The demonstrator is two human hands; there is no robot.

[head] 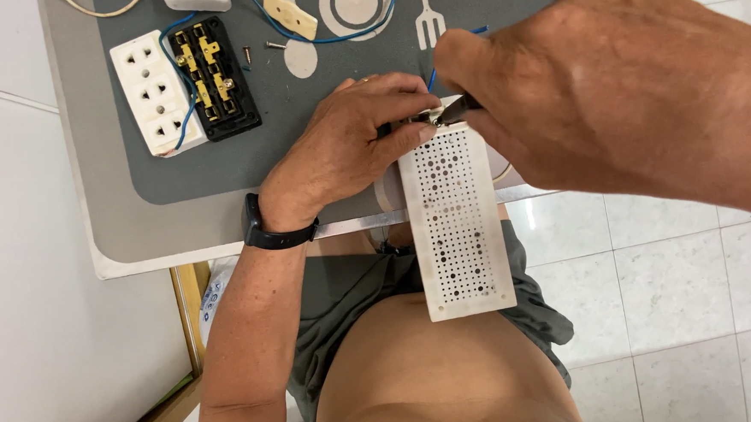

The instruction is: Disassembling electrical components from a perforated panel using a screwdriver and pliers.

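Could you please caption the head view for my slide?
Left hand steadies a white perforated panel while right hand works a dark tool at its top edge.

White perforated plate [457,224]: long, rectangular, dotted with rows of small round holes. Held slanting off the near edge of the surface [120,241], far end above it, near end past it. Dark slim tool [464,106] touching the plate's far end.

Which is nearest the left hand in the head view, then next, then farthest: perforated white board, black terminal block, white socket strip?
1. Perforated white board: its top end touches the left hand, at the table edge.
2. Black terminal block: up and to the left, on the grey mat.
3. White socket strip: just left of the block.
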